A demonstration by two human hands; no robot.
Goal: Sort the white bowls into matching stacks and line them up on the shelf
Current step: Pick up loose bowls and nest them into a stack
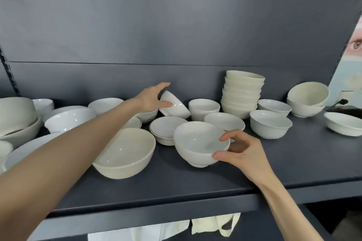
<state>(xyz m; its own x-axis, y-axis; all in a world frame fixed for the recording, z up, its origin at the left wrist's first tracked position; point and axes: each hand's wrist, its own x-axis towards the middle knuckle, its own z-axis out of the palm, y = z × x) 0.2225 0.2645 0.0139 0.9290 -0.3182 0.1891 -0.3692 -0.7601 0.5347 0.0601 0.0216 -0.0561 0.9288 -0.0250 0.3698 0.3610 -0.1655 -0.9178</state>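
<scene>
Gripped tilted bowl in left hand, far back on shelf; thumb on wall, fingers over rim, bowl touching at hand's 3 o'clock, mouth toward 9 o'clock. Pinched front bowl at its right rim with right hand, thumb and forefinger closed on rim, bowl at hand's 9 o'clock, near shelf edge. Located tall stack at 1 o'clock from right hand, 3 o'clock from tilted bowl. Judged right hand nearer to stack.

left hand grips tilted bowl; right hand pinches front bowl.
</scene>
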